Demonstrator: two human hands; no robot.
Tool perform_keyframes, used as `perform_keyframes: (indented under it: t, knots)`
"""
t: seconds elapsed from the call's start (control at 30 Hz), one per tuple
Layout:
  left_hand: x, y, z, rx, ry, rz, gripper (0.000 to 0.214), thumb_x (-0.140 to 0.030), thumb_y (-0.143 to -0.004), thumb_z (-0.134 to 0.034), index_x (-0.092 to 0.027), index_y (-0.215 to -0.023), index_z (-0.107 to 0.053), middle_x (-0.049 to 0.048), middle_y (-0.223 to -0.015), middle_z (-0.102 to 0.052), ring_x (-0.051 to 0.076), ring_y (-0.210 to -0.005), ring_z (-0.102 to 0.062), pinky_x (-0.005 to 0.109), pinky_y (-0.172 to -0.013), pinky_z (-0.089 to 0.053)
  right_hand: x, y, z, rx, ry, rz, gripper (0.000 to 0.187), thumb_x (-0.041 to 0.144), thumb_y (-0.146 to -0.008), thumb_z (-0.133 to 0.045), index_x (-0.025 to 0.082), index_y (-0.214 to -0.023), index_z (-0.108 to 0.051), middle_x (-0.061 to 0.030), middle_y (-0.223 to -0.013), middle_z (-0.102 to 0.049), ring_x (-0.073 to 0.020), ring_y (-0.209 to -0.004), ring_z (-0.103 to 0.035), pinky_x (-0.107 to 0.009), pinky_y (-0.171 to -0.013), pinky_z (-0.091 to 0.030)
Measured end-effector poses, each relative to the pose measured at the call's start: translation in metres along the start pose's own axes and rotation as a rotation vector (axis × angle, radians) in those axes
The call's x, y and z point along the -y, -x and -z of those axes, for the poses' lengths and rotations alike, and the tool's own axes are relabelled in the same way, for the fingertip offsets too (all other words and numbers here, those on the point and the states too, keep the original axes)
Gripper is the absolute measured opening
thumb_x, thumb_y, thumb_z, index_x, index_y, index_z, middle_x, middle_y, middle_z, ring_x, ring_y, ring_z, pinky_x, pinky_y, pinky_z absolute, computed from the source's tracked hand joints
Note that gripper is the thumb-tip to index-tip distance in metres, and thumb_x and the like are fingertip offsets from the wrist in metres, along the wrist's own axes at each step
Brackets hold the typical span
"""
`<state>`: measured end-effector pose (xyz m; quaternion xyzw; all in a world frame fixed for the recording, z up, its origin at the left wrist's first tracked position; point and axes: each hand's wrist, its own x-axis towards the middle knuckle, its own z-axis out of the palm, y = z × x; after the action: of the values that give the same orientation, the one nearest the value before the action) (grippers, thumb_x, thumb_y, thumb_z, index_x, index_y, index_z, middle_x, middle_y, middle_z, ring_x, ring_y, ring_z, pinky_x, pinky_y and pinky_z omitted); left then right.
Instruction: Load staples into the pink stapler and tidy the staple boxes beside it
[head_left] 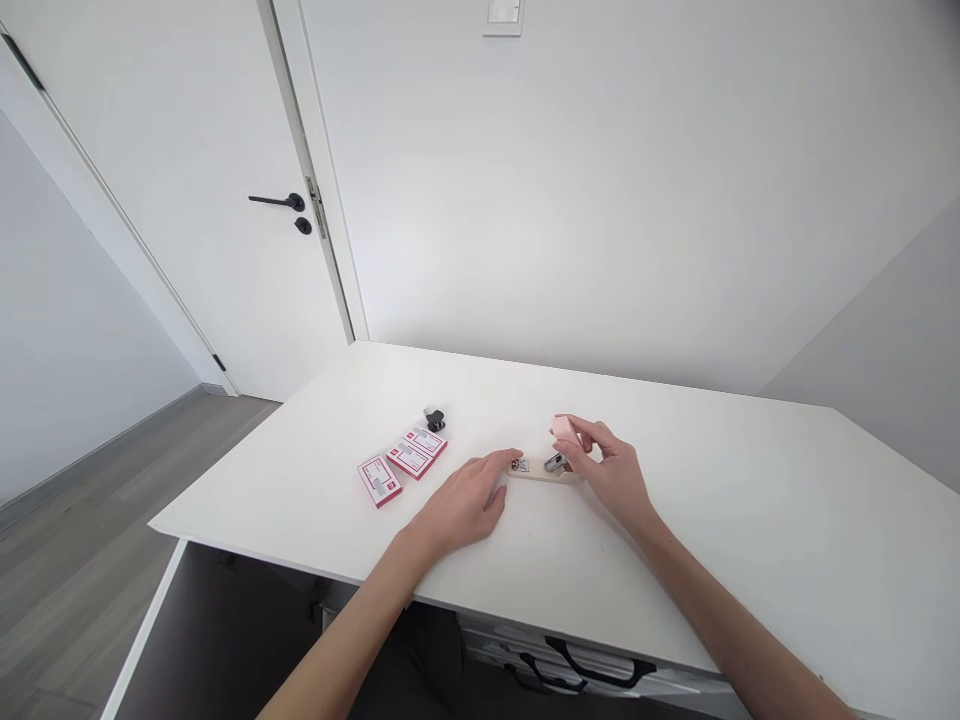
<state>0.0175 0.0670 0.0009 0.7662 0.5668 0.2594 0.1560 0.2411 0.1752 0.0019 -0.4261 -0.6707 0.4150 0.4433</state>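
A small cream stapler [536, 470] lies flat on the white table [750, 540], with a printed sticker on its left end and metal showing near its right end. My left hand [469, 500] rests on the table with its fingertips against the stapler's left end, fingers curled loosely. My right hand [607, 465] hovers at the stapler's right end and pinches a small pink block [562, 428] between thumb and fingers, just above the metal part.
Three red-and-white small boxes [405, 462] lie to the left on the table, with a small black object [434, 418] behind them. A white door with a black handle [279, 202] stands at the back left. Black-handled bag under the table [577, 668].
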Motion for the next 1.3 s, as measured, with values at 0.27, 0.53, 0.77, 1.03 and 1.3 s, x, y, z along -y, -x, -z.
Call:
perform_keyframes:
  t: [0.27, 0.53, 0.77, 1.03, 1.3]
  knots:
    - [0.004, 0.002, -0.005, -0.009, 0.088, -0.004, 0.056, -0.019, -0.1, -0.047, -0.028, -0.154, -0.036, 0.0074, -0.154, -0.058, 0.028, -0.139, -0.058, 0.046, -0.113, -0.05, -0.006, 0.005, -0.006, 0.077, 0.07, 0.049, 0.035, 0.055, -0.084, -0.078, 0.036, -0.114, -0.081, -0.0054, -0.12, -0.07, -0.0288, -0.117, -0.064, -0.04, -0.092, -0.055]
    - [-0.001, 0.003, -0.002, -0.011, 0.092, 0.002, 0.061, -0.017, -0.098, -0.047, -0.028, -0.156, -0.031, 0.0078, -0.152, -0.06, 0.029, -0.136, -0.061, 0.047, -0.105, -0.056, -0.004, 0.011, -0.012, 0.23, 0.166, 0.086, 0.034, 0.054, -0.091, -0.073, 0.037, -0.12, -0.078, -0.0024, -0.116, -0.077, -0.0279, -0.107, -0.069, -0.042, -0.093, -0.055]
    - [0.004, 0.001, -0.01, -0.116, -0.059, -0.047, 0.06, -0.016, -0.097, -0.048, -0.024, -0.154, -0.033, 0.0106, -0.149, -0.061, 0.029, -0.134, -0.061, 0.047, -0.106, -0.056, -0.016, 0.009, -0.014, 0.264, 0.247, 0.214, 0.047, 0.053, -0.099, -0.063, 0.035, -0.142, -0.067, -0.0025, -0.131, -0.075, -0.0287, -0.117, -0.071, -0.043, -0.098, -0.057]
    - [0.014, -0.005, -0.016, -0.588, -0.415, 0.156, 0.04, -0.012, -0.094, -0.051, -0.018, -0.133, -0.052, 0.0162, -0.138, -0.062, 0.035, -0.139, -0.053, 0.057, -0.117, -0.044, -0.022, 0.006, -0.016, 0.154, 0.314, 0.159, 0.057, 0.049, -0.102, -0.056, 0.032, -0.156, -0.054, -0.0048, -0.152, -0.063, -0.0329, -0.134, -0.064, -0.05, -0.106, -0.057]
    - [0.028, 0.008, -0.007, -0.672, -0.662, 0.406, 0.041, -0.029, -0.094, -0.058, -0.009, -0.13, -0.059, 0.027, -0.153, -0.049, 0.046, -0.154, -0.032, 0.069, -0.127, -0.023, -0.026, 0.009, -0.016, 0.175, 0.269, 0.176, 0.061, 0.037, -0.103, -0.051, 0.033, -0.163, -0.043, -0.0002, -0.165, -0.048, -0.0284, -0.153, -0.046, -0.052, -0.125, -0.042]
